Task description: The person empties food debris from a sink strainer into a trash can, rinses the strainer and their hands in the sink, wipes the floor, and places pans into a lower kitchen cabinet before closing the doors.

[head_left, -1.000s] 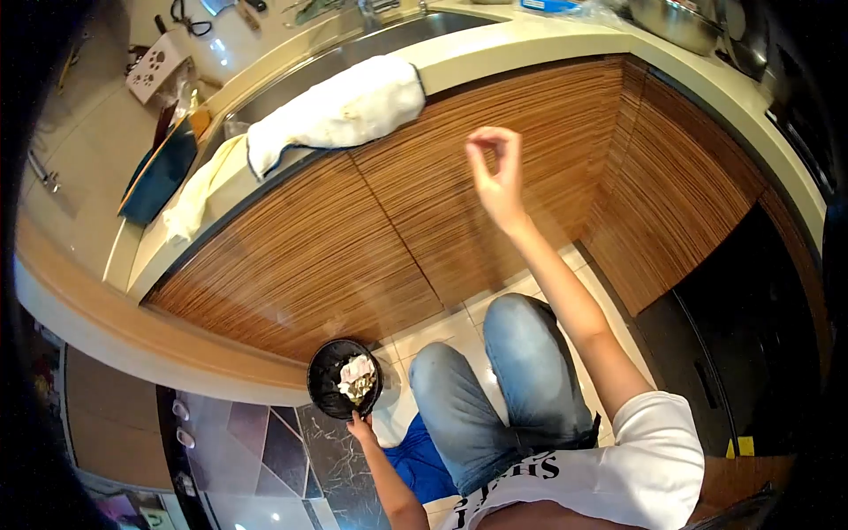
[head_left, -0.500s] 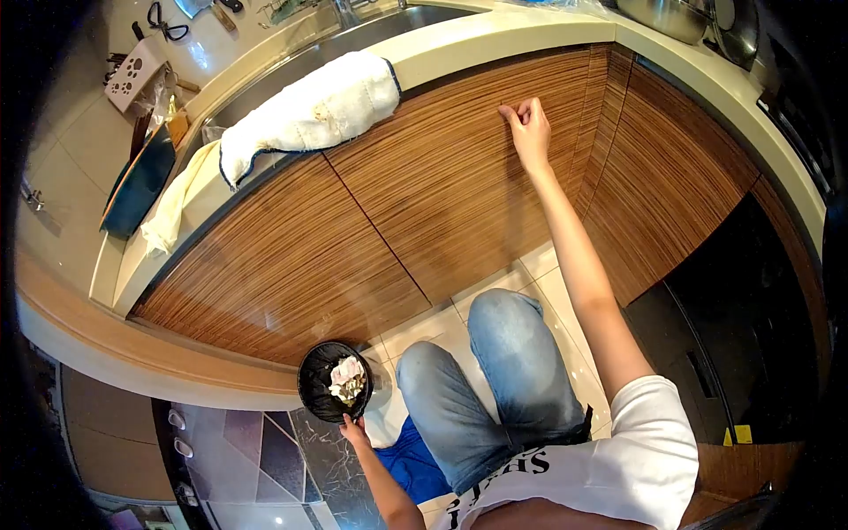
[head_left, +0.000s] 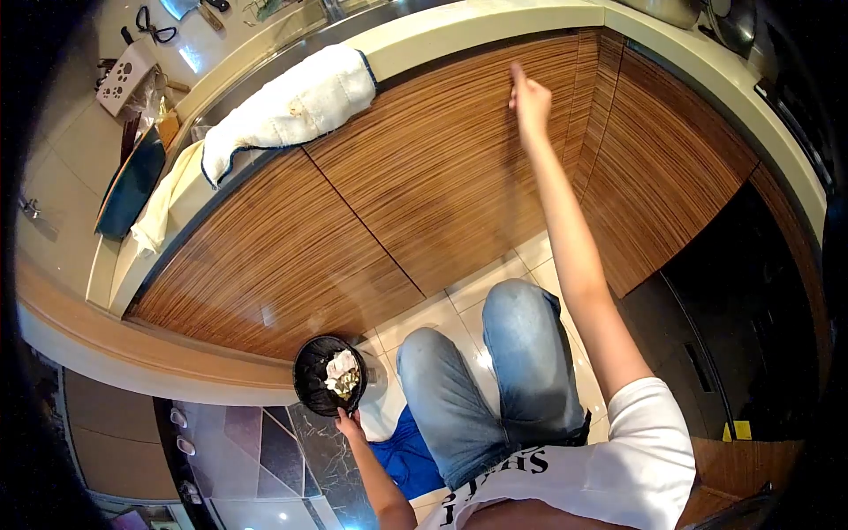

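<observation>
My left hand point(head_left: 349, 422) grips the near rim of a round black-lined trash bin point(head_left: 305, 389), low beside my knees. Crumpled white and brownish waste point(head_left: 343, 371) lies inside the bin. Further up, my right hand point(head_left: 532, 104) reaches out in front of the wood-grain cabinet door point(head_left: 450, 159). One finger points toward the door's top edge while the others look partly curled, and nothing shows in this hand. Whether it touches the door I cannot tell.
A white towel with a dark border point(head_left: 300, 102) hangs over the counter edge point(head_left: 495, 31) by the sink. Left of it are a pale yellow cloth point(head_left: 168, 208) and a dark blue board-like item point(head_left: 132, 190). Blue fabric point(head_left: 406, 459) lies beside my legs.
My right hand has moved up toward the door's top edge, and a finger has stretched out from the earlier curled shape. My left hand still holds the bin. The view has shifted slightly.
</observation>
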The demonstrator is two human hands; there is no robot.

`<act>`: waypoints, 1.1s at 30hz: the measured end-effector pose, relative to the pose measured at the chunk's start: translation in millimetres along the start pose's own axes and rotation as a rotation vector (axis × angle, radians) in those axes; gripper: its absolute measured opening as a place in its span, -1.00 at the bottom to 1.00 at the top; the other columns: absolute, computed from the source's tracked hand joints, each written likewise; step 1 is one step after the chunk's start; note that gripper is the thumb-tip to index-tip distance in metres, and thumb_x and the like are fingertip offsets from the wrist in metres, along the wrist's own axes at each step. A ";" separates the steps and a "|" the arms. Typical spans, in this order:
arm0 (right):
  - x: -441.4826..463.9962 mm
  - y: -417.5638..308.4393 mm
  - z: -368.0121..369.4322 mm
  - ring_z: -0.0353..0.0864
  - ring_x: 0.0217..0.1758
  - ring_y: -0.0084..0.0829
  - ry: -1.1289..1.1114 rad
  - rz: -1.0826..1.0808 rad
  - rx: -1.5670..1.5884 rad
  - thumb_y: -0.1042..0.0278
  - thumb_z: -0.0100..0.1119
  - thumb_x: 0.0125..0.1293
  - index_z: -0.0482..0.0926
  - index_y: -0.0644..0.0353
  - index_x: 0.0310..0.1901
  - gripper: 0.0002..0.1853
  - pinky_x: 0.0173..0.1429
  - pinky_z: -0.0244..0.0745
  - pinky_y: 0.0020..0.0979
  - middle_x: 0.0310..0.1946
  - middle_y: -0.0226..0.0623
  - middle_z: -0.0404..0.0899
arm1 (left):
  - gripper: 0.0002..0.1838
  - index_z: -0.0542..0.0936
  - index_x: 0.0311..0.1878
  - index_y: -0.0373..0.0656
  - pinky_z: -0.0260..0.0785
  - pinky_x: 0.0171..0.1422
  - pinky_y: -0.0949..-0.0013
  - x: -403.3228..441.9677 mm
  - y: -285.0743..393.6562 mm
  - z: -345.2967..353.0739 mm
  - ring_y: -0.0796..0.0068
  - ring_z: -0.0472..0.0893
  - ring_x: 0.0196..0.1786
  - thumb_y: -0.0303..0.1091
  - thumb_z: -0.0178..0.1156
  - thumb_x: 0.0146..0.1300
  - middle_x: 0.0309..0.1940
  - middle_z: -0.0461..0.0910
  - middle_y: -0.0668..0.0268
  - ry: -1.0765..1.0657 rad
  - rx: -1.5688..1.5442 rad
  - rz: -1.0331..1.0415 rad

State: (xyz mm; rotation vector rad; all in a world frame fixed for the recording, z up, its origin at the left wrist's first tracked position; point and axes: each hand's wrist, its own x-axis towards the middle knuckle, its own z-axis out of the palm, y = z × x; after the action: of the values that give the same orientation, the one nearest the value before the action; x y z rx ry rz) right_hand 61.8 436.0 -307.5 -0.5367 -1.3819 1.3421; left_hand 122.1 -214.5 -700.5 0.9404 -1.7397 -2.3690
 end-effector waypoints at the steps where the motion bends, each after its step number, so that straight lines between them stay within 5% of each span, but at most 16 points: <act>1: 8.7 -6.9 -5.1 0.28 -0.71 -0.68 -0.049 -0.011 0.163 -0.22 0.02 0.07 0.33 0.09 -0.74 -0.48 -0.59 0.15 -0.60 -0.80 -0.50 0.31 | -0.62 0.27 -0.05 -0.22 0.44 -0.30 0.40 6.2 -4.6 -5.5 0.36 0.48 -0.28 -0.23 0.07 0.15 -0.18 0.41 0.18 -0.019 -0.010 -0.018; 5: 1.9 -35.4 -20.7 0.28 -0.67 -0.72 -0.215 0.007 0.367 -0.04 0.00 0.17 0.41 0.20 -0.53 -0.59 -0.53 0.19 -0.67 -0.67 -0.45 0.40 | -0.27 0.06 0.21 -0.08 0.41 -0.12 0.25 -31.0 2.5 15.0 0.24 0.39 -0.02 0.02 0.12 0.06 0.09 0.20 0.10 0.112 -0.077 -0.045; 8: -9.8 -19.6 -20.0 0.43 -0.38 -0.64 -0.105 -0.362 0.091 0.33 0.06 0.18 0.45 0.22 -0.24 -0.83 -0.31 0.34 -0.62 -0.43 -0.41 0.48 | -0.10 -0.09 0.28 0.03 0.35 0.00 0.18 -47.9 -13.5 11.0 0.21 0.30 0.10 0.21 0.09 -0.03 0.20 0.04 0.16 0.013 -0.144 -0.149; 10: -15.4 -6.2 -13.9 0.46 -0.25 -0.59 -0.095 -0.492 0.095 0.44 0.07 0.15 0.43 0.22 -0.17 -0.80 -0.16 0.37 -0.58 -0.35 -0.36 0.50 | -0.05 -0.08 0.27 0.00 0.29 0.06 0.11 -61.1 -27.9 12.1 0.22 0.28 0.11 0.30 0.06 -0.08 0.21 0.03 0.22 0.032 -0.170 -0.216; 24: -4.3 4.9 4.5 0.33 -0.45 -0.61 0.059 -0.525 -0.040 0.44 0.11 0.11 0.45 0.27 -0.35 -0.89 -0.36 0.27 -0.59 -0.49 -0.42 0.38 | -0.09 -0.04 0.24 -0.15 0.29 0.05 0.14 -80.3 -103.2 -49.5 0.21 0.24 0.11 0.33 -0.06 -0.01 0.20 0.02 0.18 0.024 -0.106 -0.444; 26: -9.1 6.6 -6.5 0.34 -0.44 -0.62 -0.096 -0.176 0.486 0.39 0.08 0.15 0.43 0.26 -0.33 -0.87 -0.33 0.29 -0.60 -0.48 -0.43 0.39 | -0.13 0.04 0.19 -0.16 0.29 0.04 0.14 -84.1 -108.8 -51.0 0.22 0.27 0.08 0.32 -0.06 -0.01 0.17 0.07 0.19 0.014 -0.087 -0.442; 31: -44.4 22.4 -27.4 0.36 -0.39 -0.62 -0.263 -0.112 0.557 0.40 0.05 0.18 0.38 0.23 -0.29 -0.87 -0.25 0.32 -0.62 -0.46 -0.44 0.38 | -0.31 0.25 0.00 -0.08 0.22 0.02 0.14 -83.0 -126.8 -45.1 0.35 0.34 -0.06 0.32 -0.07 0.01 -0.06 0.29 0.33 -0.079 0.034 -0.476; 33: -44.3 26.3 -16.6 0.35 -0.36 -0.63 -0.174 -0.305 0.258 0.46 0.06 0.16 0.37 0.23 -0.25 -0.86 -0.23 0.32 -0.61 -0.43 -0.44 0.37 | -0.41 0.35 -0.16 0.02 0.12 -0.03 0.22 -77.6 -132.7 -30.2 0.43 0.33 -0.10 0.35 -0.12 0.01 -0.22 0.37 0.44 -0.181 0.198 -0.543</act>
State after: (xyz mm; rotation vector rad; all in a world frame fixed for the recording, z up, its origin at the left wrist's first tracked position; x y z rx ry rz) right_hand 81.3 411.0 -351.4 -0.0339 -1.3397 1.3106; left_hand 240.2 -161.9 -789.1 1.4253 -2.0251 -2.7016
